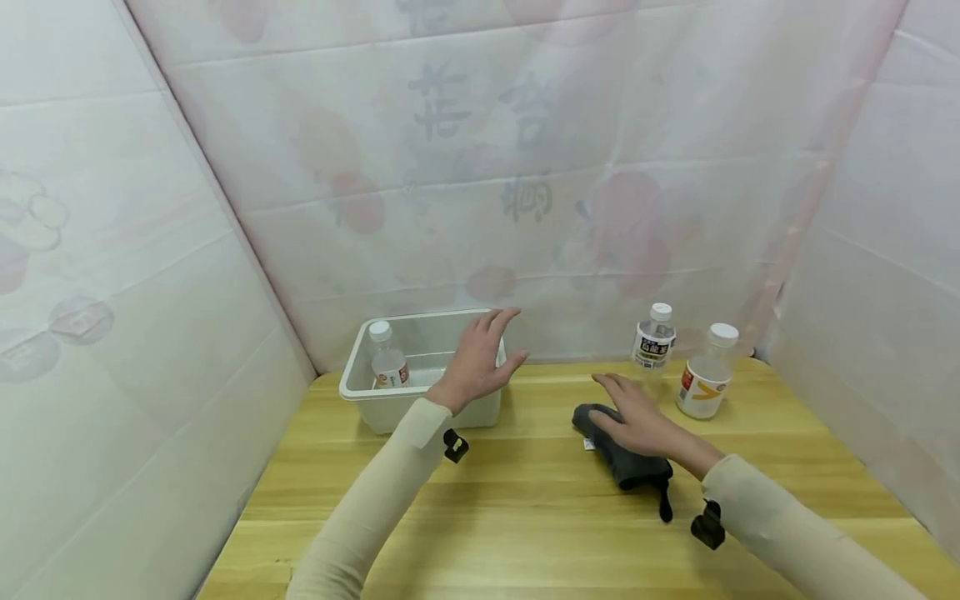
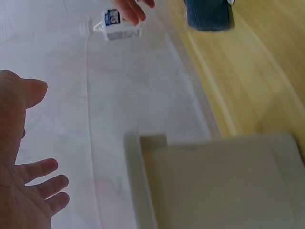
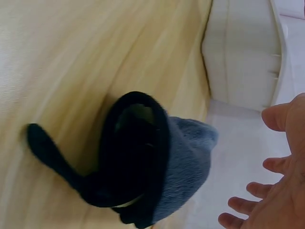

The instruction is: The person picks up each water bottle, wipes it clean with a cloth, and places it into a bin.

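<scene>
My left hand (image 1: 477,358) hovers above the right end of a white plastic bin (image 1: 427,412), its fingers extended and holding nothing. Inside the bin, a clear plastic bottle (image 1: 389,362) with a white cap leans at the left end. On the wooden table lies a dark grey fabric pouch (image 1: 626,462); its black-edged mouth (image 3: 133,143) and black strap (image 3: 52,152) show in the right wrist view. Over the pouch, my right hand (image 1: 637,421) is held with fingers spread, gripping nothing. In the right wrist view a gap separates that hand from the pouch.
Two clear, labelled bottles with white caps stand at the table's back right: a smaller bottle (image 1: 654,340) and a larger bottle (image 1: 705,379) nearer the right edge. Behind the wooden table (image 1: 480,533) hangs a pale printed sheet (image 1: 480,208), with more sheeting along both sides.
</scene>
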Tool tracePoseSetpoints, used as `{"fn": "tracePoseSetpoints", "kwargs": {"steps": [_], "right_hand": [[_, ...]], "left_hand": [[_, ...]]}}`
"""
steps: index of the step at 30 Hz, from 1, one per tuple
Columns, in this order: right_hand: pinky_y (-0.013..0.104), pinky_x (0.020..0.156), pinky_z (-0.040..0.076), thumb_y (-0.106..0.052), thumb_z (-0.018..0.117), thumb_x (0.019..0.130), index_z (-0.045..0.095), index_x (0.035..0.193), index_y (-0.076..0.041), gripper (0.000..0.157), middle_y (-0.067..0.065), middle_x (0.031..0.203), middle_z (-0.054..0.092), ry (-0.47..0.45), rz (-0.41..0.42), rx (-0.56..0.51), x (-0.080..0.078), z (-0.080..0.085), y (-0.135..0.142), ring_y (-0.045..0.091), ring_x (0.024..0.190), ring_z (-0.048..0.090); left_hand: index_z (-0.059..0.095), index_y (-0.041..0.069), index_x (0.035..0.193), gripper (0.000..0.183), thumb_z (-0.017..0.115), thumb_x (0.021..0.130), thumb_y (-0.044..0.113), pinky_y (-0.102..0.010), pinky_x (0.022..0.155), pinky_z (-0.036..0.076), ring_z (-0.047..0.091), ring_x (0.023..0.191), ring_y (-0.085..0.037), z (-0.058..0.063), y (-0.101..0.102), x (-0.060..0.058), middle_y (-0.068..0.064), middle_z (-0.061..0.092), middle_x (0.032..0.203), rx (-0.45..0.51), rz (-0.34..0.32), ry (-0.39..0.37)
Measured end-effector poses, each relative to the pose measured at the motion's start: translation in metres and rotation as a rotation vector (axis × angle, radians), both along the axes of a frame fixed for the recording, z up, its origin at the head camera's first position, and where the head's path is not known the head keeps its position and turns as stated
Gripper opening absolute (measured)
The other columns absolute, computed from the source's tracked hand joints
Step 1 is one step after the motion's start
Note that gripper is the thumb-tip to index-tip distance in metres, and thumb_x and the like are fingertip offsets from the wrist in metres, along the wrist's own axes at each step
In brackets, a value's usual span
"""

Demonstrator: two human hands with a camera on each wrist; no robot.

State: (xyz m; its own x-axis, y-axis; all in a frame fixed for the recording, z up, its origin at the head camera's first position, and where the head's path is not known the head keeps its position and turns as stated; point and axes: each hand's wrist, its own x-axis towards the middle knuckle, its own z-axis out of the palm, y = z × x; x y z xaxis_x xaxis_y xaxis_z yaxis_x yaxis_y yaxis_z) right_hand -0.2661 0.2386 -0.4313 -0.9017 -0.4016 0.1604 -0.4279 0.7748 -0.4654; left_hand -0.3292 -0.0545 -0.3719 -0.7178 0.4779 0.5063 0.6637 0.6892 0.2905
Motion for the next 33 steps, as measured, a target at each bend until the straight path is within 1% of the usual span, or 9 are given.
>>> {"fn": "tracePoseSetpoints", "kwargs": {"steps": [3, 5, 9, 12, 15, 19, 21, 27, 33], "right_hand": [[0.076, 0.105, 0.032, -0.028, 0.057, 0.104, 0.035, 0.153, 0.002, 0.061, 0.035, 0.154, 0.036, 0.033, 0.004, 0.021, 0.000, -0.006, 0.005, 0.057, 0.139, 0.036], [0.077, 0.101, 0.034, -0.029, 0.058, 0.104, 0.037, 0.152, 0.002, 0.061, 0.035, 0.152, 0.038, 0.043, 0.007, 0.040, 0.000, -0.011, 0.007, 0.057, 0.137, 0.039], [0.076, 0.091, 0.041, -0.030, 0.061, 0.102, 0.039, 0.151, 0.000, 0.062, 0.036, 0.150, 0.039, 0.022, 0.002, 0.073, 0.004, -0.021, 0.013, 0.058, 0.133, 0.043], [0.077, 0.088, 0.042, -0.029, 0.063, 0.101, 0.040, 0.150, 0.000, 0.062, 0.037, 0.150, 0.038, 0.006, -0.009, 0.079, 0.008, -0.025, 0.016, 0.059, 0.133, 0.043], [0.078, 0.088, 0.041, -0.030, 0.064, 0.100, 0.041, 0.150, 0.000, 0.063, 0.037, 0.151, 0.037, 0.000, -0.022, 0.086, 0.010, -0.028, 0.018, 0.060, 0.132, 0.043], [0.077, 0.088, 0.043, -0.032, 0.065, 0.100, 0.038, 0.152, -0.001, 0.066, 0.039, 0.151, 0.035, -0.030, -0.023, 0.089, 0.012, -0.036, 0.021, 0.063, 0.128, 0.045], [0.076, 0.090, 0.043, -0.032, 0.065, 0.099, 0.037, 0.152, -0.001, 0.068, 0.039, 0.152, 0.034, -0.044, -0.022, 0.079, 0.013, -0.039, 0.024, 0.063, 0.128, 0.045], [0.069, 0.093, 0.047, -0.027, 0.066, 0.099, 0.037, 0.153, 0.001, 0.067, 0.040, 0.147, 0.038, -0.072, 0.026, 0.047, 0.012, -0.048, 0.026, 0.059, 0.124, 0.051], [0.065, 0.091, 0.050, -0.024, 0.068, 0.097, 0.035, 0.154, -0.001, 0.070, 0.040, 0.146, 0.039, -0.086, 0.033, 0.073, 0.009, -0.053, 0.024, 0.055, 0.121, 0.054]], "left_hand": [[0.034, 0.014, 0.156, 0.063, 0.059, 0.102, 0.035, -0.056, 0.115, 0.039, 0.047, 0.138, -0.036, -0.003, 0.013, -0.001, -0.016, 0.047, 0.151, 0.002, -0.010, -0.036], [0.033, 0.015, 0.157, 0.064, 0.059, 0.102, 0.036, -0.054, 0.115, 0.040, 0.048, 0.138, -0.034, -0.005, 0.022, -0.001, -0.015, 0.047, 0.151, -0.005, -0.010, -0.042], [0.032, 0.017, 0.157, 0.065, 0.058, 0.102, 0.039, -0.051, 0.114, 0.042, 0.048, 0.140, -0.032, -0.006, 0.040, 0.000, -0.014, 0.046, 0.153, -0.024, -0.025, -0.055], [0.031, 0.018, 0.158, 0.066, 0.058, 0.102, 0.040, -0.050, 0.114, 0.043, 0.046, 0.142, -0.032, -0.003, 0.053, 0.000, -0.014, 0.045, 0.154, -0.032, -0.039, -0.067], [0.029, 0.021, 0.159, 0.067, 0.057, 0.103, 0.041, -0.050, 0.116, 0.042, 0.043, 0.144, -0.033, -0.001, 0.064, -0.003, -0.014, 0.043, 0.156, -0.041, -0.041, -0.082], [0.027, 0.022, 0.160, 0.067, 0.055, 0.103, 0.043, -0.050, 0.115, 0.042, 0.043, 0.144, -0.034, -0.002, 0.078, -0.006, -0.014, 0.042, 0.157, -0.063, -0.039, -0.096], [0.027, 0.022, 0.160, 0.067, 0.056, 0.103, 0.042, -0.050, 0.114, 0.043, 0.044, 0.144, -0.034, -0.002, 0.084, -0.008, -0.014, 0.043, 0.157, -0.060, -0.039, -0.101], [0.024, 0.026, 0.161, 0.068, 0.054, 0.104, 0.043, -0.049, 0.114, 0.044, 0.044, 0.144, -0.033, -0.003, 0.098, -0.010, -0.011, 0.042, 0.158, -0.062, -0.027, -0.137], [0.024, 0.026, 0.161, 0.067, 0.054, 0.104, 0.044, -0.046, 0.117, 0.042, 0.045, 0.144, -0.030, 0.001, 0.111, -0.014, -0.010, 0.042, 0.159, -0.073, -0.039, -0.137]]}}
